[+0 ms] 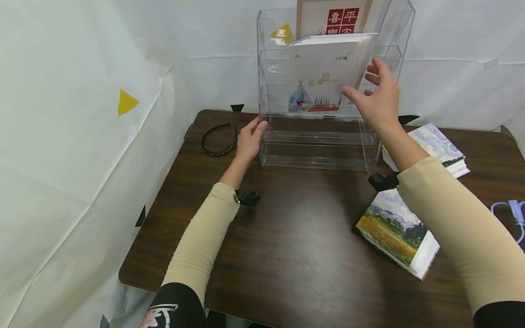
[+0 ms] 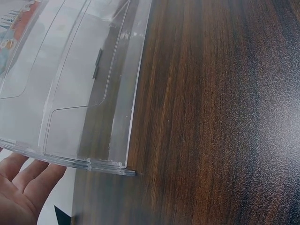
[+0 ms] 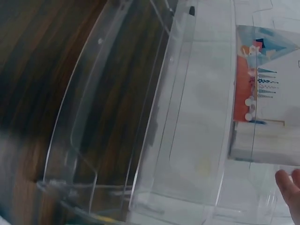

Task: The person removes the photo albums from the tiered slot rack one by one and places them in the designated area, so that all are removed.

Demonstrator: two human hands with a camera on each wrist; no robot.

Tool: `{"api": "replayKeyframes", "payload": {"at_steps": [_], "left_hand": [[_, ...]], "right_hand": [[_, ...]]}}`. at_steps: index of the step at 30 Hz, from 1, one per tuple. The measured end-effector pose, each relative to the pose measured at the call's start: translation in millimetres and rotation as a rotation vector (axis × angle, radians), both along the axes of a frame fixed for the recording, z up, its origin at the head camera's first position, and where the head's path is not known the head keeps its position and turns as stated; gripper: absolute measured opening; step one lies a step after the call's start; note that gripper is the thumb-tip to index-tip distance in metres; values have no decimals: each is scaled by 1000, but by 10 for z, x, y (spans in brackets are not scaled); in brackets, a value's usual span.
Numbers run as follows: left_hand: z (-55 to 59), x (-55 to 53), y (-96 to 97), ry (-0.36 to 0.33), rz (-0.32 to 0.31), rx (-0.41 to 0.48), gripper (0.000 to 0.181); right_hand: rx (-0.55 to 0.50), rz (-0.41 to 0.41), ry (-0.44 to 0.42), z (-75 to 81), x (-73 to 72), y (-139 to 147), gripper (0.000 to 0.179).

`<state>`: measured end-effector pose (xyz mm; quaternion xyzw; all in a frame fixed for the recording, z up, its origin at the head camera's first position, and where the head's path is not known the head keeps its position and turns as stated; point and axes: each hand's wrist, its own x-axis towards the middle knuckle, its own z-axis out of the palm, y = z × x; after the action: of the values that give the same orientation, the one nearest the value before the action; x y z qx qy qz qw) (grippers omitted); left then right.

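Note:
A clear acrylic tiered rack (image 1: 313, 136) stands at the back of the table. In one of its upper tiers leans a thick white book (image 1: 317, 68) with a blue tent drawn on its cover. My right hand (image 1: 379, 98) is at the book's right edge, thumb near the front cover and fingers spread apart. The right wrist view catches only the fingertips (image 3: 286, 185) just beyond the book's edge. My left hand (image 1: 248, 141) touches the rack's left side low down, its fingers extended along the outside of the panel (image 2: 84, 161).
Behind the white book stands a beige book (image 1: 311, 18) with red squares. Right of the rack lie two painted-cover books, one farther back (image 1: 436, 141) and one nearer (image 1: 393, 228). A black headband (image 1: 217, 152) lies at left, a lavender cable (image 1: 516, 212) at far right.

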<state>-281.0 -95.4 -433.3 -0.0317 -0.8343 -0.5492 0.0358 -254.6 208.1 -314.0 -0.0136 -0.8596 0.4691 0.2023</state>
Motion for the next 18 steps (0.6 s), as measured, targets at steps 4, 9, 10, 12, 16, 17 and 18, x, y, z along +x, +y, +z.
{"api": "replayKeyframes", "payload": {"at_steps": [4,9,10,12,16,17,18], "left_hand": [[-2,-1,-5,0,0,-5,57],[-5,-8,6,3,3,-9,56],[-6,-9,7,4,3,-8,55],[-5,-9,8,5,3,-4,55],[1,-3,9,2,4,8,55],[1,-3,10,0,5,11,55],[-2,-5,10,-2,5,13,55]], "right_hand": [[-16,-12,-16,6,-71,-32,81],[-21,-19,-77,34,-155,-34,74],[-21,-16,-92,44,-172,-32,73],[-12,4,-115,64,-202,-27,69],[-25,80,-115,83,-240,-11,60],[-38,104,-109,82,-243,-7,58],[-58,123,-103,78,-245,-4,56]]}}
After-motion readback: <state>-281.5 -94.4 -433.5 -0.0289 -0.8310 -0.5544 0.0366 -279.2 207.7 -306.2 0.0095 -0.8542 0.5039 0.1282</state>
